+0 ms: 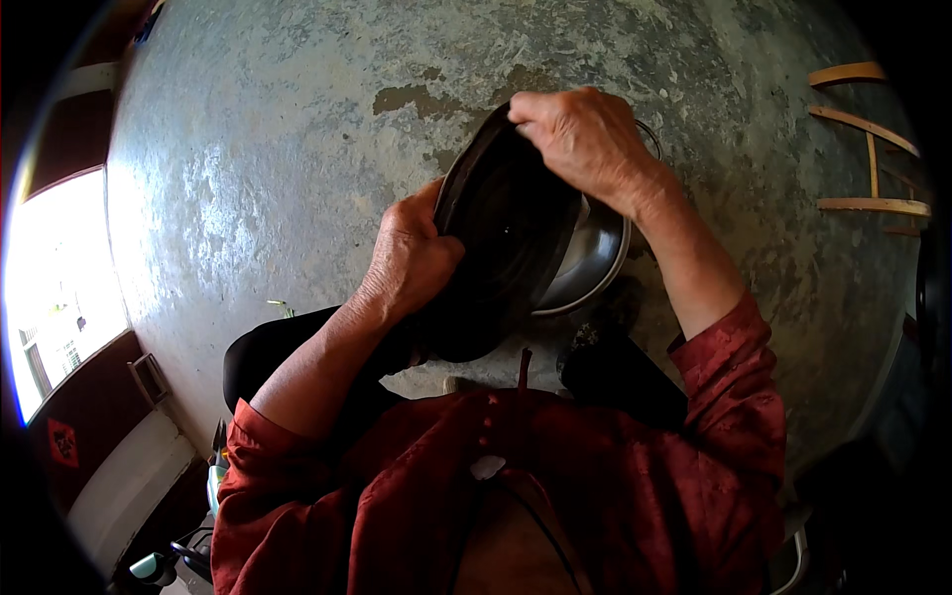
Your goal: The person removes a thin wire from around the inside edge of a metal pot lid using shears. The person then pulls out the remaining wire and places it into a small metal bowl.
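Note:
A dark, round, wok-like pan is tilted up on its side in front of me, its black hollow facing partly toward me. My left hand grips its left rim, thumb on the inner face and fingers behind. At its far rim, my right hand is closed on the edge with the fingertips pressed together. Behind and to the right of the pan stands a shiny metal basin, largely hidden by the pan and my right wrist. Whether the pan touches the basin, I cannot tell.
Around the basin lies a worn grey concrete floor with darker patches. Wooden chair-like slats jut in at the far right. A bright opening is on the left. A small green scrap lies near my left knee.

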Demonstrator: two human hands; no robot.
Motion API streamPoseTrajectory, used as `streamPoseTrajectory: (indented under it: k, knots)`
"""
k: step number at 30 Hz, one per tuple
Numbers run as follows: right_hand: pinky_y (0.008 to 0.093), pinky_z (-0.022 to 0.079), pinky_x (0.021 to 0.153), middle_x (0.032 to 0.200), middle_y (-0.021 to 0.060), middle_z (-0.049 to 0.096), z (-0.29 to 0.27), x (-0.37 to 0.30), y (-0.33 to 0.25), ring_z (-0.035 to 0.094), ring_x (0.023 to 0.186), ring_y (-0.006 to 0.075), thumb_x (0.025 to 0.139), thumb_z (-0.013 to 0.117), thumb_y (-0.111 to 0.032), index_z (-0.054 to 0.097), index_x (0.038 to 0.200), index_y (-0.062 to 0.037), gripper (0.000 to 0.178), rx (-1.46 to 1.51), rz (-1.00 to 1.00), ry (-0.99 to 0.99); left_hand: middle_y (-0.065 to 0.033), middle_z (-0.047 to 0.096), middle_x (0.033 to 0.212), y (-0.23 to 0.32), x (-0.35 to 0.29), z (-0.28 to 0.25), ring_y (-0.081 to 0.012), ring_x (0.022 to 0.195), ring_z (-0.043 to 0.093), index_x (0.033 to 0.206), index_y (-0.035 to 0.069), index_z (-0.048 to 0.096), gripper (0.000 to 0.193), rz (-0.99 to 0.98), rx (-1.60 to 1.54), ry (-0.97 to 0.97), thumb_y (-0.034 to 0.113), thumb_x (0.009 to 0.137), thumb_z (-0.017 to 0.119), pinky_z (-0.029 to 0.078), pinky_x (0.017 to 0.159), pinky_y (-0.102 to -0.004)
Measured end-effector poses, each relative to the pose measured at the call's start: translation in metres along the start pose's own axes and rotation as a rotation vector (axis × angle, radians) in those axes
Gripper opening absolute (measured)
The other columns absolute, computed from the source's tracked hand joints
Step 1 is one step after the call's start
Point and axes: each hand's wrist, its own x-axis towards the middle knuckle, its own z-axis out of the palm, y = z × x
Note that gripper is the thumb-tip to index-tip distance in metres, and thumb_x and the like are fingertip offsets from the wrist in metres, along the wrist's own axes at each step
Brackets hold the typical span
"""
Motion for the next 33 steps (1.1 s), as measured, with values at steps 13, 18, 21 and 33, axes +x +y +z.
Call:
streamPoseTrajectory:
  k: [13,18,21,33]
  knots:
    - [0.0281,0.052,0.063,0.077,0.0037,0.068,0.003,-0.005,0.027,0.064,0.068,0.0112,0.094,0.063,-0.018,0.068,0.104,-0.0051,0.017,0.561,0.192,0.051,-0.0129,0.071,0.097,0.0,-0.001,0.0,-0.0175,0.09,0.067,0.12,-0.003,0.061,0.053,0.006,-0.01,-0.016,-0.01,0.068,0.051,0.053,0.082,-0.031]
    - [0.027,0.053,0.064,0.075,0.003,0.066,0.003,-0.008,0.029,0.062,0.068,0.0102,0.093,0.063,-0.017,0.067,0.109,-0.0023,0.022,0.58,0.261,-0.003,-0.0128,0.071,0.098,-0.003,0.002,-0.003,-0.0171,0.09,0.067,0.122,-0.002,0.061,0.055,-0.01,0.001,-0.045,-0.009,0.068,0.052,0.053,0.082,-0.031]
    - [0.0294,0.054,0.067,0.076,0.0052,0.067,-0.002,-0.006,0.021,0.064,0.07,0.0131,0.093,0.064,-0.019,0.066,0.108,-0.0005,0.024,0.605,0.188,-0.089,-0.0123,0.071,0.099,0.003,0.004,-0.004,-0.0168,0.09,0.067,0.122,-0.002,0.061,0.055,-0.028,0.001,-0.063,-0.008,0.068,0.053,0.053,0.082,-0.0307]
    - [0.029,0.05,0.058,0.067,0.0047,0.063,0.005,-0.002,0.063,0.061,0.062,0.0126,0.093,0.063,-0.02,0.065,0.099,-0.0024,0.019,0.385,0.187,0.036,-0.0119,0.07,0.104,-0.018,-0.009,-0.011,-0.0184,0.094,0.065,0.123,-0.003,0.059,0.049,-0.058,0.175,0.011,-0.002,0.074,0.063,0.052,0.087,-0.0331]
